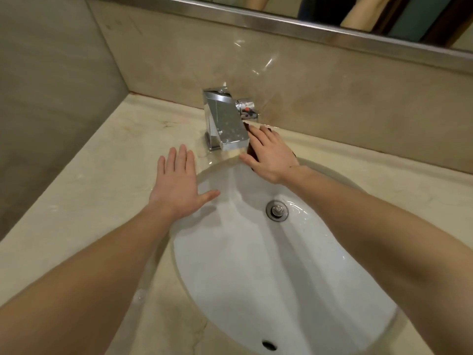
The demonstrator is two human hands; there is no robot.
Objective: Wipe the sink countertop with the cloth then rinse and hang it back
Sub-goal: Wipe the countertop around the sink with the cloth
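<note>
The right hand (pixel 268 155) lies palm down with straight, slightly spread fingers, pressing flat on the cloth (pixel 250 152). The cloth is dark brown and almost wholly hidden beneath that hand; only thin edges show by the thumb, past the fingertips and beside the wrist. It lies on the desk (pixel 102 175) at the back rim of the sink (pixel 243 265), under the palm

Touching distance to the left of the right hand's fingers stands the tap (pixel 225 124), a square chrome block spotted with drops, its spout end just beside the index finger. A small chrome fitting (pixel 245 105) sits beyond the fingertips, against the wall

The left hand (pixel 176 183) holds nothing: fingers straight and close together, thumb stretched out to the side. Its palm rests on the desk left of the sink, with the thumb reaching over the rim. The two hands are apart, with the tap's spout and the back curve of the sink between them

Nearer than the right wrist, in the white bowl, is the drain (pixel 277 210). The desk by the left forearm shows wet patches
</note>
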